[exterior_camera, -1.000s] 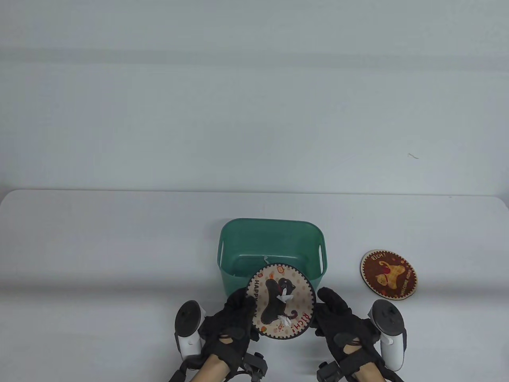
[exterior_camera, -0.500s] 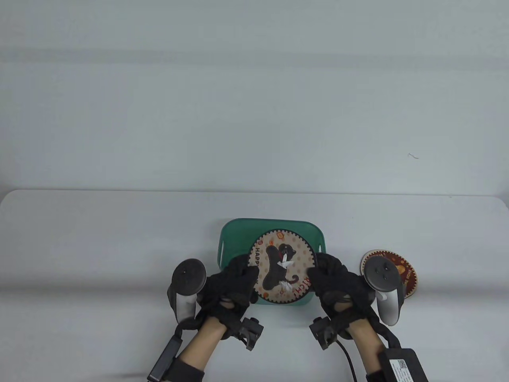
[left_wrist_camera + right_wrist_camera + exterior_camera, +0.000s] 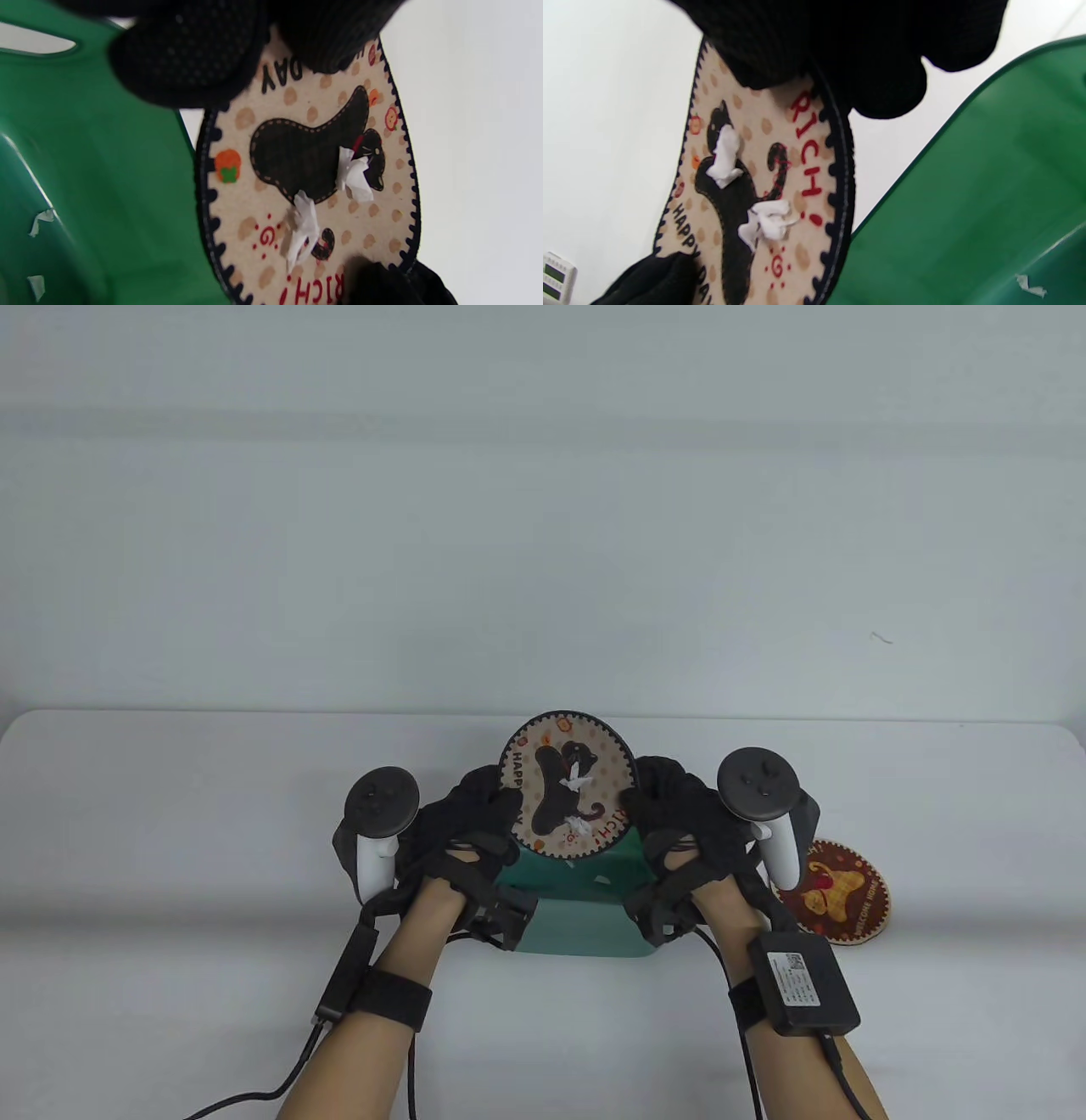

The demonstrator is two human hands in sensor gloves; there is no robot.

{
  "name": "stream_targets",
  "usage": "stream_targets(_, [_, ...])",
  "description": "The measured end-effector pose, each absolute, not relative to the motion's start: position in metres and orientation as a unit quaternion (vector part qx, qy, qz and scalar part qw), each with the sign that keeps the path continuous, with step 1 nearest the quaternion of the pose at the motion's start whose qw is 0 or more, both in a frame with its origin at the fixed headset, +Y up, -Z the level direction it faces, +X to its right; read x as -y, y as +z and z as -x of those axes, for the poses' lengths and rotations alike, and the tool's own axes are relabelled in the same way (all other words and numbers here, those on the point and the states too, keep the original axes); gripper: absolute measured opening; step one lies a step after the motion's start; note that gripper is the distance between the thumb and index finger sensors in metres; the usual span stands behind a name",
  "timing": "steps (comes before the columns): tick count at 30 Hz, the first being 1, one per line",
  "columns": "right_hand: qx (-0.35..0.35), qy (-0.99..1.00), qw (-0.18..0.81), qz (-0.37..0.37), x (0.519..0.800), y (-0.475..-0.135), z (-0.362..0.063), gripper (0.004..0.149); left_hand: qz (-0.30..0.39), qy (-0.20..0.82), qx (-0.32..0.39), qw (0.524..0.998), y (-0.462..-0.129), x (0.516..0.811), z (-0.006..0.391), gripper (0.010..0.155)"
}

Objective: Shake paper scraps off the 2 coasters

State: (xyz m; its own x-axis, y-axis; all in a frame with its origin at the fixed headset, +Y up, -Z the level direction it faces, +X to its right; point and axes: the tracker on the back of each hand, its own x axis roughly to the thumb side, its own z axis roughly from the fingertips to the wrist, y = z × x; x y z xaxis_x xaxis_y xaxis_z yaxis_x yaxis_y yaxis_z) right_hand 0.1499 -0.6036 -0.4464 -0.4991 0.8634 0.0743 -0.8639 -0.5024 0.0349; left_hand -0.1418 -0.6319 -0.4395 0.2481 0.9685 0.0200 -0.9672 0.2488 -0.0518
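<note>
Both hands [image 3: 471,823] [image 3: 679,814] pinch the cat coaster [image 3: 567,785] at 9 and 3 (two scraps [image 3: 354,173] on): tip steeper, flick over green bin [image 3: 585,916].

Most of the green bin [image 3: 585,916] sits behind the cat coaster [image 3: 567,785] and both gloved hands, so only its near wall and a slice of the inside show in the table view. The brown coaster [image 3: 840,895] has its left edge covered by the right hand's tracker [image 3: 768,806]. In the wrist views the coaster's lettering is partly under black fingers [image 3: 186,55], and both views cut it off at the bottom.
</note>
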Motion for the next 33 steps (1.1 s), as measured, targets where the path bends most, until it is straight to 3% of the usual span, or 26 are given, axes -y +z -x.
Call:
stream_targets(8, [0.002, 0.908, 0.417, -0.045, 0.622, -0.459, -0.155, 0.042, 0.046, 0.6, 0.023, 0.799, -0.449, 0.649, 0.139, 0.043])
stream_targets(14, [0.006, 0.911, 0.41, -0.05, 0.627, -0.46, -0.154, 0.042, 0.04, 0.586, 0.024, 0.809, -0.45, 0.649, 0.139, 0.043])
stream_targets(16, [0.02, 0.907, 0.417, -0.047, 0.626, -0.455, -0.157, 0.049, 0.041, 0.583, 0.025, 0.811, -0.45, 0.649, 0.141, 0.042])
stream_targets(19, [0.055, 0.896, 0.44, -0.034, 0.623, -0.433, -0.175, 0.057, 0.031, 0.574, 0.021, 0.818, -0.448, 0.646, 0.148, 0.042])
stream_targets(23, [0.076, 0.883, 0.463, -0.011, 0.628, -0.396, -0.204, 0.056, -0.002, 0.597, 0.007, 0.803, -0.448, 0.643, 0.155, 0.042])
stream_targets(26, [0.067, 0.879, 0.471, 0.007, 0.648, -0.365, -0.222, 0.055, 0.02, 0.514, 0.023, 0.857, -0.448, 0.639, 0.151, 0.042])
stream_targets(29, [0.054, 0.878, 0.476, 0.021, 0.673, -0.348, -0.232, 0.054, -0.036, 0.528, 0.011, 0.848, -0.447, 0.637, 0.149, 0.042])
stream_targets(31, [0.06, 0.876, 0.478, 0.034, 0.694, -0.339, -0.236, 0.053, 0.02, 0.508, 0.026, 0.861, -0.449, 0.636, 0.145, 0.042])
stream_targets(32, [0.044, 0.878, 0.475, 0.045, 0.705, -0.336, -0.237, 0.053, 0.016, 0.49, 0.029, 0.871, -0.447, 0.633, 0.145, 0.042])
stream_targets(33, [0.011, 0.881, 0.472, 0.04, 0.708, -0.336, -0.237, 0.053, -0.046, 0.496, 0.007, 0.867, -0.443, 0.63, 0.146, 0.043])
